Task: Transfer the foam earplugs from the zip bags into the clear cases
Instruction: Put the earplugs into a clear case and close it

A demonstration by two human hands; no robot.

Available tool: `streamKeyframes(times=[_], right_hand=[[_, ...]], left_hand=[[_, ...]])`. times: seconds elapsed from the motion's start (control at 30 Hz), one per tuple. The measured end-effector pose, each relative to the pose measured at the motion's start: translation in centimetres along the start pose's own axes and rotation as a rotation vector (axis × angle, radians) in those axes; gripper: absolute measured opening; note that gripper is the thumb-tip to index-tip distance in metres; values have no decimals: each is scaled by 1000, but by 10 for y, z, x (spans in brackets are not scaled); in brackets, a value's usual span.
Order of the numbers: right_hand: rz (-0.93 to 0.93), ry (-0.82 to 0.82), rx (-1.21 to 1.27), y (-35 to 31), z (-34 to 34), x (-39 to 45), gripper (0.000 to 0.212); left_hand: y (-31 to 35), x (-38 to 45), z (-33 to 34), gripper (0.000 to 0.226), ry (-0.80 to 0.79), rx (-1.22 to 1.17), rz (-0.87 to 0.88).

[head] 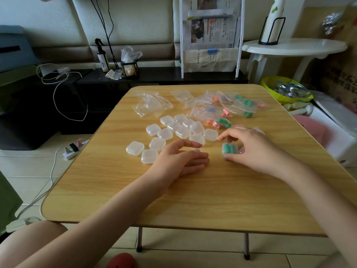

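My right hand (249, 147) grips a small clear case (230, 149) holding green foam earplugs, thumb below it and fingers curled over it, just above the wooden table (193, 200). My left hand (181, 159) rests flat on the table to the left of that case, fingers straight and holding nothing. Several shut clear cases (179, 132) lie clustered beyond my left hand. Zip bags with green, orange, pink and blue earplugs (224, 111) are piled at the far right. Empty zip bags (150, 104) lie at the far left.
The table's front half is bare wood. Beyond it stands a dark low bench with a spray bottle (102, 59) and a newspaper rack (210, 45). A white round side table (293, 48) and a yellow bag (286, 89) sit at right. A power strip (72, 151) lies on the floor.
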State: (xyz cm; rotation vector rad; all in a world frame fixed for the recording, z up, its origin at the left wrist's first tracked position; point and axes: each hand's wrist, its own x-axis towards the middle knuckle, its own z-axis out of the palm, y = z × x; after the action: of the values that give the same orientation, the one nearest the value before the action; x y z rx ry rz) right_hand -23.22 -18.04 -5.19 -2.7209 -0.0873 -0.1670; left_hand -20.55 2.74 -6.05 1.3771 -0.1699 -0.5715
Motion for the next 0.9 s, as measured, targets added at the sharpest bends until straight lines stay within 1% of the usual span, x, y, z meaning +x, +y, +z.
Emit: streamKeyframes(times=[0.1,0.17,0.23,0.27,0.3,0.33,0.37,0.4,0.43,0.47,0.57,0.6,0.67,0.73,0.8,0.83,0.9], right_hand=[[41,-44,-11,4,-2,1,38],[36,-50,-39,4,-1,1,33],[8,14,-25,2,1,1,29],[-1,54,3,0,3,2,29],[-13,93,28,-3,4,4,29],[-24,118,44,-5,6,8,31],[-38,141,48,-7,6,13,35],[-44,163,47,-8,5,19,39],[-37,188,41,-9,3,25,43],[-16,210,29,-9,0,32,46],[62,260,-102,-3,-1,50,52],[90,259,-139,0,1,54,51],[123,265,-131,5,6,60,45],[138,305,-108,9,8,63,32],[140,351,-114,12,7,64,23],[133,377,-86,13,6,64,22],[130,448,67,15,1,64,23]], left_hand=[[1,0,0,13,3,4,-1],[2,-1,1,11,0,10,1],[2,-1,1,9,28,31,28],[1,0,0,10,64,105,91],[-2,2,-4,11,127,278,214],[-3,5,-10,13,207,527,379],[-4,8,-15,15,258,780,538],[-3,12,-17,19,268,975,662],[-2,16,-19,24,245,1103,727],[-2,20,-19,31,199,1181,746],[-8,33,-16,48,44,1325,707],[-10,36,-16,48,1,1359,691],[-12,38,-19,44,-37,1348,690],[-12,35,-21,37,-30,1283,728],[-11,30,-21,29,18,1226,757],[-11,27,-20,25,37,1195,764],[-11,21,-17,21,30,1136,771]])
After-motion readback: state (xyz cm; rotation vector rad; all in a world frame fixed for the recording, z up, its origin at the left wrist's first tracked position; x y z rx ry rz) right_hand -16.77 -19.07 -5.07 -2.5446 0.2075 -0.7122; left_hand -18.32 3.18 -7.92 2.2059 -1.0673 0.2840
